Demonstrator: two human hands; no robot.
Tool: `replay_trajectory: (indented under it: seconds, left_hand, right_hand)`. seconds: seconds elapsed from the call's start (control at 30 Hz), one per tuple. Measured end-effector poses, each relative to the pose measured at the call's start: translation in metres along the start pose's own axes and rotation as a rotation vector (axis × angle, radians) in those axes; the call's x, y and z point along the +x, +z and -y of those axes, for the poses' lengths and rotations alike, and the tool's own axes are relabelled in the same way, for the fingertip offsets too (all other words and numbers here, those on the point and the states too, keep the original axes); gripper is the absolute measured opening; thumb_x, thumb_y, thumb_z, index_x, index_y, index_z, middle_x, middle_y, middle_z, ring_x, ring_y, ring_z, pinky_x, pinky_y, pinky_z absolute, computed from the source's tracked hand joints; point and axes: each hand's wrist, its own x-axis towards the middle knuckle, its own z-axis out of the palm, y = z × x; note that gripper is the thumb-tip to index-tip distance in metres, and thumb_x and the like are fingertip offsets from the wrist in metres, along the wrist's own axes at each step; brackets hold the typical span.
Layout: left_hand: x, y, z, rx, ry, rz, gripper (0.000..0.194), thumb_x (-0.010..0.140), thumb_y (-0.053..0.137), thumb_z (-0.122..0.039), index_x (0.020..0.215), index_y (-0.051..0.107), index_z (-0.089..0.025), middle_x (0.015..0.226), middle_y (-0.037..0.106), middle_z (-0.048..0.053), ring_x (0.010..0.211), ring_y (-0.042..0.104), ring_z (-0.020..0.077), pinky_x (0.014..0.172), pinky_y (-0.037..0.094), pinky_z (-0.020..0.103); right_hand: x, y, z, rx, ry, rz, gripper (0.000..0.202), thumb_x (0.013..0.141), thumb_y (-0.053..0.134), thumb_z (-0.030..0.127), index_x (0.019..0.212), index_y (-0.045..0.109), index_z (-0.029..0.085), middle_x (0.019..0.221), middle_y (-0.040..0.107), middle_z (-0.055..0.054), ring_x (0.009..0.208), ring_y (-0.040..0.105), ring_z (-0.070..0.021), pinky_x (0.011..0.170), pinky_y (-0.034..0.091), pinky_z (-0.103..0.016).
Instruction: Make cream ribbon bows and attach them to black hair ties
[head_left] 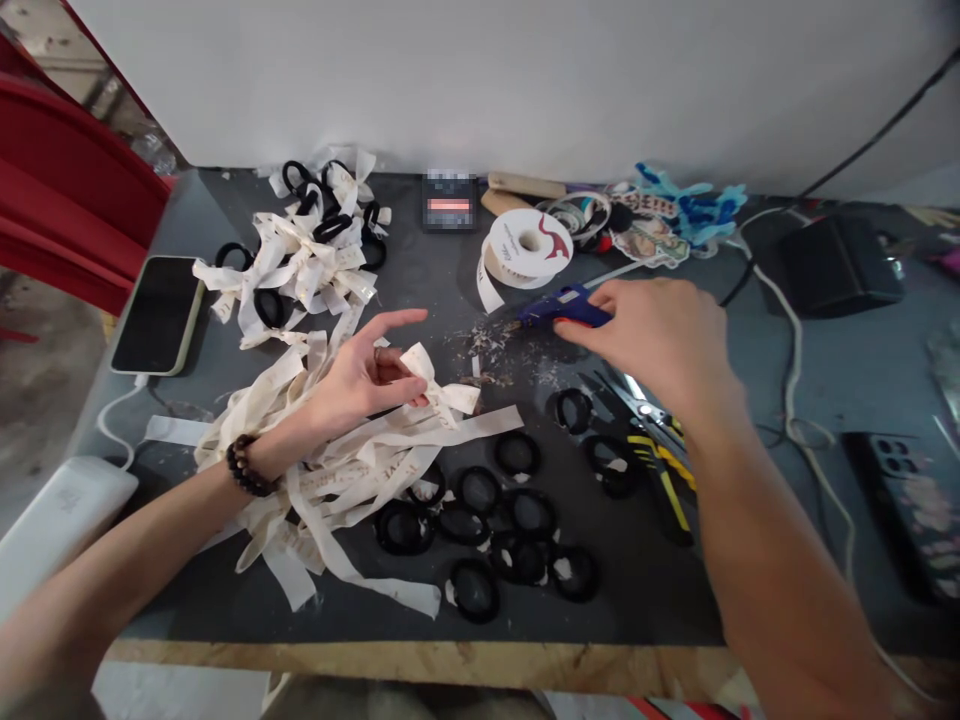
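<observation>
A cream ribbon bow [442,388] is pinched between the thumb and fingers of my left hand [367,375], whose index finger stretches out. My right hand [652,325] is closed on a blue glue gun [562,305], its nozzle pointing left over whitish scraps on the dark tabletop. Loose cream ribbon strips [337,480] lie beneath and around my left wrist. Several black hair ties [478,490] are spread in front of the hands, some with white bits on them. A pile of bows with black ties [300,250] sits at the back left.
Behind the glue gun stands a ribbon spool [529,243]. Scissors [645,408] and yellow-handled pliers [660,485] lie below my right hand. A phone [159,315] and white power bank [67,520] are at left. A black box [840,265], cables and another phone [907,515] occupy the right.
</observation>
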Motion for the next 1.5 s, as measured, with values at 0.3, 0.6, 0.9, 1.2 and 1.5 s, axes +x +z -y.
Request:
replay_trajectory:
  seconds: [0.3, 0.6, 0.9, 1.2, 1.5]
  left_hand:
    - [-0.001, -0.001, 0.0, 0.025, -0.004, 0.0, 0.069, 0.092, 0.082, -0.028, 0.152, 0.049, -0.023, 0.079, 0.076, 0.002, 0.075, 0.079, 0.0208, 0.066, 0.058, 0.029]
    - [0.0, 0.0, -0.003, 0.029, -0.006, -0.001, 0.066, 0.092, 0.081, -0.028, 0.15, 0.05, -0.022, 0.079, 0.075, 0.001, 0.075, 0.08, 0.0198, 0.06, 0.053, 0.025]
    - [0.001, 0.001, -0.003, 0.034, -0.007, -0.014, 0.067, 0.091, 0.082, -0.028, 0.15, 0.051, -0.02, 0.079, 0.076, 0.001, 0.076, 0.08, 0.0198, 0.062, 0.054, 0.025]
    - [0.001, 0.004, -0.005, 0.03, 0.0, -0.024, 0.064, 0.091, 0.08, -0.026, 0.148, 0.052, -0.02, 0.078, 0.074, 0.0, 0.074, 0.08, 0.0201, 0.061, 0.053, 0.026]
    - [0.001, -0.001, 0.002, 0.016, 0.011, 0.01, 0.066, 0.092, 0.081, -0.029, 0.15, 0.05, -0.022, 0.081, 0.076, 0.001, 0.078, 0.079, 0.0192, 0.068, 0.056, 0.027]
  right_hand:
    - [0.009, 0.03, -0.013, 0.054, -0.179, -0.129, 0.048, 0.092, 0.066, 0.062, 0.103, 0.074, 0.015, 0.093, 0.075, -0.016, 0.08, 0.069, -0.0326, 0.073, 0.053, -0.047]
    - [-0.013, -0.013, 0.001, 0.31, -0.331, -0.048, 0.021, 0.094, 0.07, 0.041, 0.099, 0.076, 0.021, 0.098, 0.077, -0.009, 0.085, 0.07, -0.0271, 0.074, 0.05, -0.038]
    - [-0.029, -0.016, 0.032, 0.234, -0.84, 0.953, 0.01, 0.08, 0.081, 0.023, 0.089, 0.083, 0.024, 0.07, 0.075, 0.003, 0.069, 0.068, -0.018, 0.064, 0.042, -0.028]
    - [-0.062, -0.021, 0.059, -0.079, -0.826, 0.686, 0.007, 0.081, 0.081, 0.025, 0.077, 0.082, 0.021, 0.074, 0.079, -0.008, 0.073, 0.075, -0.0278, 0.06, 0.033, -0.032]
    - [-0.046, -0.047, 0.023, 0.5, -0.962, 0.961, 0.009, 0.086, 0.073, 0.019, 0.078, 0.073, 0.023, 0.061, 0.069, 0.007, 0.056, 0.064, -0.0112, 0.06, 0.042, -0.024]
